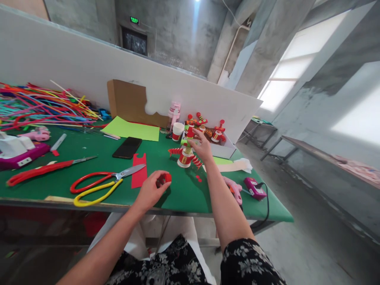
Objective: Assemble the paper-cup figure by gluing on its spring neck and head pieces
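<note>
My left hand (pixel 152 189) is closed just above the table's front, pinching a small round red paper piece (pixel 168 177). In front of me a paper-cup figure (pixel 185 159) stands upright, with a red and gold band, folded red arms and a green top (pixel 187 143). My right hand (pixel 202 146) is at the upper right of this figure, its fingers stretched and apart. Whether its fingertips touch the green top I cannot tell. Small red paper dots (pixel 198 179) lie beside the figure. Left of my left hand is a cut red paper sheet (pixel 139 174), partly under scissors (pixel 102 180).
Behind the figure are a white cup (pixel 177 131) and a box (pixel 228 149) holding similar figures. A pink glue gun (pixel 234 190) and a purple socket block (pixel 254 188) lie at right. At left are a phone (pixel 127 147), a red-handled cutting tool (pixel 44 171) and pipe cleaners (pixel 44 105).
</note>
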Available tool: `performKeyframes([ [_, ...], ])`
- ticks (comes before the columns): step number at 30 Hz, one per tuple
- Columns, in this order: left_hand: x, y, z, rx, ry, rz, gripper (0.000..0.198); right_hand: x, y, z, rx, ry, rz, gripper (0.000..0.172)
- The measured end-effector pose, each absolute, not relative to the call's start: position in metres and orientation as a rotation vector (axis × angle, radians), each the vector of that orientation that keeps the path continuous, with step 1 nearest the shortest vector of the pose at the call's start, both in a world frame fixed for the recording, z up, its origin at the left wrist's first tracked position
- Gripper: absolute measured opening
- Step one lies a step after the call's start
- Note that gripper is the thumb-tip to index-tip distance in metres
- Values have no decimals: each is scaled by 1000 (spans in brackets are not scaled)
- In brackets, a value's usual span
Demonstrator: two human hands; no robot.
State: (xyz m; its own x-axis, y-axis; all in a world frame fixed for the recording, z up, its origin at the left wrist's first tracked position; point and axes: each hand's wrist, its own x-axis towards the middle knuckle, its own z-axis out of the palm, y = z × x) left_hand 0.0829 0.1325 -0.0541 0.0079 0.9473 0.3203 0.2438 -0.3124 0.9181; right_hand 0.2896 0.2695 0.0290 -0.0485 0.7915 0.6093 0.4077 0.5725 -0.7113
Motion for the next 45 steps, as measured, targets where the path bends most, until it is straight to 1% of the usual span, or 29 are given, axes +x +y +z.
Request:
performKeyframes([
  [3, 82, 133, -54, 1631, 1247, 1340, 31, 284, 278, 28, -1018, -1684, 445, 37],
  [5, 82, 133, -54, 1639, 1252, 1334, 31, 283, 285, 24, -1084, -1609, 482, 33],
  [10, 82, 132, -52, 1649, 1253, 1315, 33, 289, 296, 18, -1242, -1386, 569, 40],
  [15, 81, 132, -52, 1654, 1245, 1306, 33, 293, 294, 19, -1279, -1352, 573, 41],
  [20, 81, 133, -54, 1647, 1243, 1325, 32, 292, 292, 22, -1256, -1401, 556, 42],
  [27, 82, 133, -56, 1646, 1236, 1343, 30, 288, 294, 26, -1202, -1382, 572, 37],
  [34, 82, 134, -56, 1632, 1239, 1338, 32, 289, 293, 32, -1126, -1353, 630, 42],
  [37, 82, 133, -55, 1634, 1239, 1336, 31, 291, 284, 40, -1133, -1316, 596, 44],
  [41, 82, 133, -55, 1633, 1235, 1339, 31, 286, 252, 44, -1134, -1174, 436, 46],
  [43, 82, 134, -56, 1620, 1237, 1345, 31, 276, 223, 35, -1106, -1116, 385, 46],
  [45, 82, 135, -58, 1613, 1235, 1352, 32, 261, 187, 18, -1119, -1170, 410, 43],
])
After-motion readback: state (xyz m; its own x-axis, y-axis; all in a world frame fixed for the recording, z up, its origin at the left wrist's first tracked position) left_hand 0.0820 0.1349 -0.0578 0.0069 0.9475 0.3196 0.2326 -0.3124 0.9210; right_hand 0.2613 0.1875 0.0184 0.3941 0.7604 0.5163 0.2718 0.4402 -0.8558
